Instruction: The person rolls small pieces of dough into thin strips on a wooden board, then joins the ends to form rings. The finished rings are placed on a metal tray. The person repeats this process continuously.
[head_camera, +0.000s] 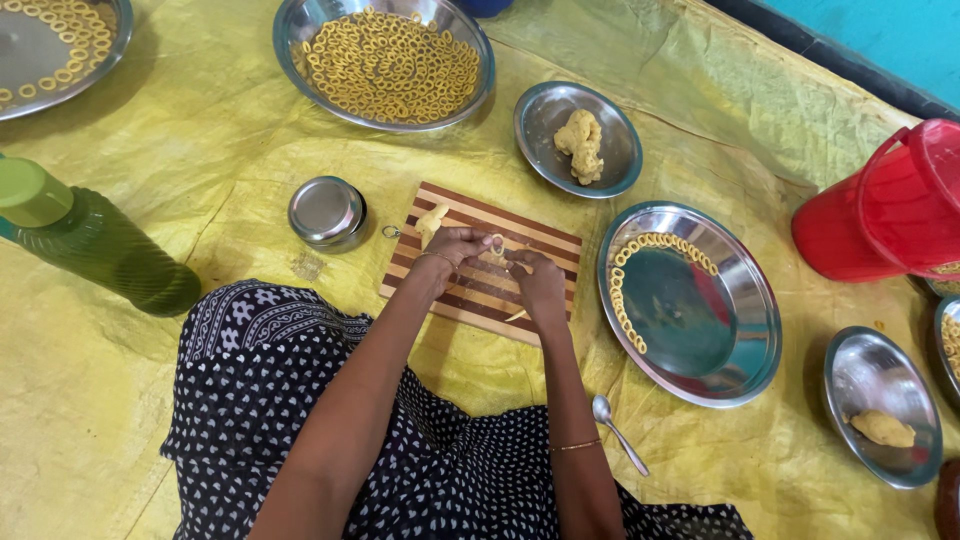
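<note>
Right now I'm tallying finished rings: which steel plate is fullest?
The steel plate at top centre, heaped with rings across its base; the plate right of the striped board has one curved row.

Yellow sheet (200, 170) covers the floor. On it: striped cutting board (520, 235), steel plates (745, 350), small bowls (615, 165), green bottle (90, 245), red bucket (880, 215), spoon (618, 432).

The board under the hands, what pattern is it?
The board has dark and light brown stripes, seen in the head view.

Small dough ring (497, 244), pale yellow, pinched between both hands. Held just above striped wooden board (480, 262). Board lies flat.
</note>
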